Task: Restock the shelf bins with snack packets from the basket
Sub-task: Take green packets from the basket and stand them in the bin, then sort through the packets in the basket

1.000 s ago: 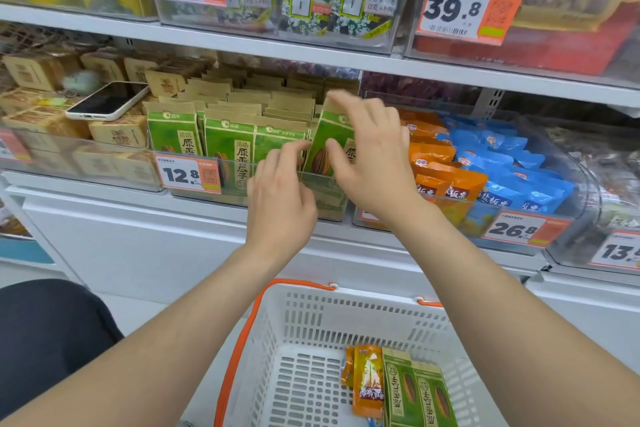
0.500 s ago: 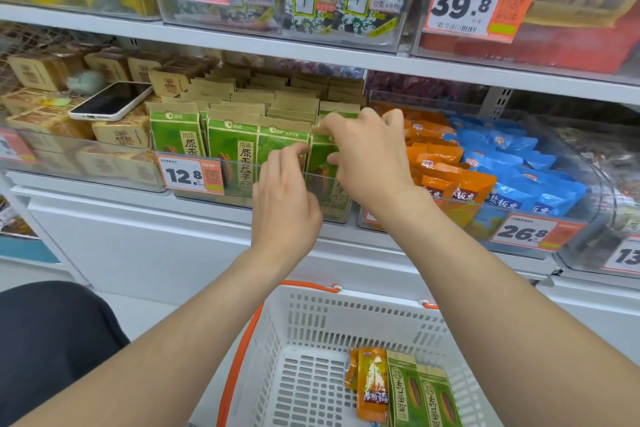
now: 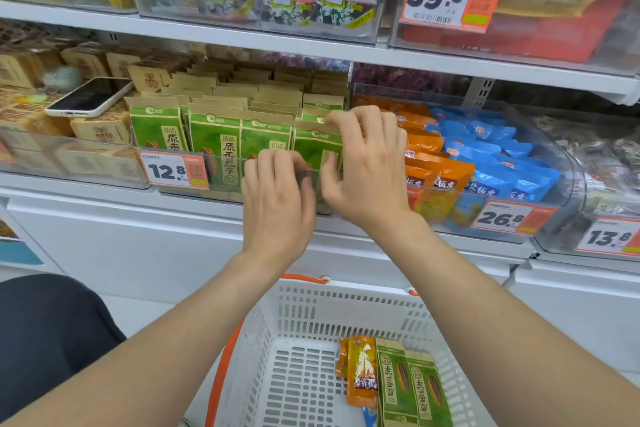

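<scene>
A green seed packet (image 3: 317, 146) stands at the right end of the front row in the clear shelf bin (image 3: 221, 180). My right hand (image 3: 367, 166) pinches it, fingers over its top edge and thumb on its front. My left hand (image 3: 277, 201) is just left of it, fingers curled over the bin's front wall with the thumb outside. Several more green packets (image 3: 214, 135) fill the bin. Below, the white basket (image 3: 346, 291) with an orange handle holds two green packets (image 3: 412, 388) and an orange packet (image 3: 362, 371).
A phone (image 3: 90, 97) lies on brown packets in the left bin. To the right a bin holds orange packets (image 3: 433, 166) and blue packets (image 3: 485, 156). The upper shelf (image 3: 242, 42) overhangs the bins. My dark-clad knee (image 3: 45, 333) is at lower left.
My right hand has lowered the green packet from a tilt above the row until it stands upright in the bin. My left hand slid from the neighbouring packet's top down to the bin's front wall.
</scene>
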Motion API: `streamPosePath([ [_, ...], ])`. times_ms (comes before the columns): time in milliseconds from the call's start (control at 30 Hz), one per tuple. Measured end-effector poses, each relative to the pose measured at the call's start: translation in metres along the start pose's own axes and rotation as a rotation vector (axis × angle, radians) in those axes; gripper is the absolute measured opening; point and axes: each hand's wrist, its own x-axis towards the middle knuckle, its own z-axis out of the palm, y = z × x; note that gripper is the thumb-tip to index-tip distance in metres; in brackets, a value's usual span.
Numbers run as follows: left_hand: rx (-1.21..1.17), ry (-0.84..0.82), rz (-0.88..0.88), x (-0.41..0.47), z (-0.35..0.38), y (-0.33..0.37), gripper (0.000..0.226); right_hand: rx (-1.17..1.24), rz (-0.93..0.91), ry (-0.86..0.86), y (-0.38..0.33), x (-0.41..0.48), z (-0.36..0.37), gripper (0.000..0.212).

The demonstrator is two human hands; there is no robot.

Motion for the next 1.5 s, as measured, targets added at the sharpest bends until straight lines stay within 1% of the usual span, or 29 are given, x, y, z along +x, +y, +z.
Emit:
streamPosePath([
  [33,-0.005,-0.023,0.03,-0.003,0.001,-0.001,0.011,0.019,-0.042,0.059,0.003,-0.008,-0.001,0.03],
  [67,-0.012,-0.058,0.051,-0.006,0.003,-0.002,0.009,0.033,-0.103,0.062,0.006,-0.019,0.0,0.019],
  [100,-0.02,-0.105,0.067,-0.01,0.004,-0.003,0.009,0.043,-0.157,0.015,0.01,-0.031,0.003,0.009],
  [133,-0.026,-0.169,0.077,-0.015,0.007,-0.004,0.01,0.046,-0.17,-0.047,0.014,-0.045,0.007,0.007],
  [200,-0.017,-0.329,0.089,-0.027,0.012,-0.004,0.006,0.026,-0.074,-0.205,0.02,-0.072,0.013,0.018],
  [233,-0.007,-0.432,0.097,-0.034,0.016,-0.003,0.005,-0.005,-0.001,-0.362,0.022,-0.084,0.014,0.022],
  [267,0.012,-0.55,0.111,-0.039,0.02,-0.001,0.012,-0.039,0.066,-0.557,0.024,-0.095,0.015,0.023],
  [300,0.04,-0.685,0.135,-0.045,0.023,0.001,0.018,-0.061,0.118,-0.766,0.028,-0.106,0.016,0.022],
  [367,0.112,-0.931,0.199,-0.055,0.03,0.007,0.021,-0.03,0.166,-1.082,0.038,-0.129,0.02,0.017],
  [433,0.182,-1.126,0.288,-0.065,0.037,0.013,0.023,-0.043,0.144,-1.324,0.046,-0.155,0.026,0.018],
  [500,0.257,-1.275,0.384,-0.074,0.043,0.017,0.031,-0.11,0.085,-1.487,0.053,-0.182,0.031,0.021],
  [533,0.284,-1.338,0.41,-0.079,0.047,0.018,0.033,-0.151,0.033,-1.538,0.054,-0.195,0.034,0.024],
  [600,0.301,-1.466,0.401,-0.085,0.052,0.02,0.036,-0.228,-0.12,-1.566,0.056,-0.221,0.042,0.027],
  [633,0.303,-1.519,0.387,-0.088,0.055,0.02,0.036,-0.256,-0.211,-1.567,0.056,-0.234,0.048,0.025],
  [700,0.312,-1.583,0.353,-0.091,0.06,0.02,0.035,-0.308,-0.377,-1.591,0.054,-0.261,0.065,0.021],
  [767,0.326,-1.618,0.324,-0.095,0.066,0.019,0.036,-0.346,-0.533,-1.589,0.053,-0.287,0.081,0.025],
  [800,0.333,-1.636,0.311,-0.096,0.068,0.019,0.037,-0.343,-0.606,-1.584,0.052,-0.299,0.087,0.033],
  [867,0.347,-1.661,0.294,-0.1,0.074,0.016,0.035,-0.32,-0.749,-1.605,0.049,-0.318,0.096,0.054],
  [933,0.364,-1.676,0.293,-0.105,0.081,0.01,0.032,-0.295,-0.848,-1.64,0.044,-0.329,0.1,0.074],
  [1000,0.379,-1.692,0.296,-0.106,0.086,0.007,0.032,-0.291,-0.848,-1.684,0.041,-0.335,0.103,0.083],
  [1067,0.387,-1.703,0.297,-0.106,0.09,0.006,0.033,-0.302,-0.837,-1.715,0.04,-0.339,0.107,0.085],
  [1100,0.389,-1.707,0.302,-0.106,0.091,0.006,0.034,-0.314,-0.85,-1.704,0.04,-0.341,0.108,0.082],
  [1200,0.384,-1.714,0.303,-0.105,0.092,0.008,0.035,-0.364,-0.903,-1.599,0.036,-0.336,0.11,0.067],
  [1300,0.381,-1.714,0.296,-0.104,0.093,0.008,0.035,-0.415,-0.982,-1.525,0.034,-0.321,0.105,0.039],
  [1333,0.382,-1.715,0.297,-0.104,0.093,0.008,0.036,-0.411,-0.978,-1.514,0.035,-0.315,0.105,0.033],
  [1367,0.387,-1.714,0.304,-0.104,0.092,0.008,0.036,-0.381,-0.918,-1.502,0.036,-0.309,0.103,0.029],
  [1400,0.397,-1.707,0.318,-0.102,0.092,0.009,0.036,-0.331,-0.821,-1.487,0.038,-0.303,0.102,0.028],
  [1500,0.476,-1.687,0.346,-0.091,0.083,0.018,0.036,-0.158,-0.45,-1.449,0.045,-0.274,0.096,0.036],
])
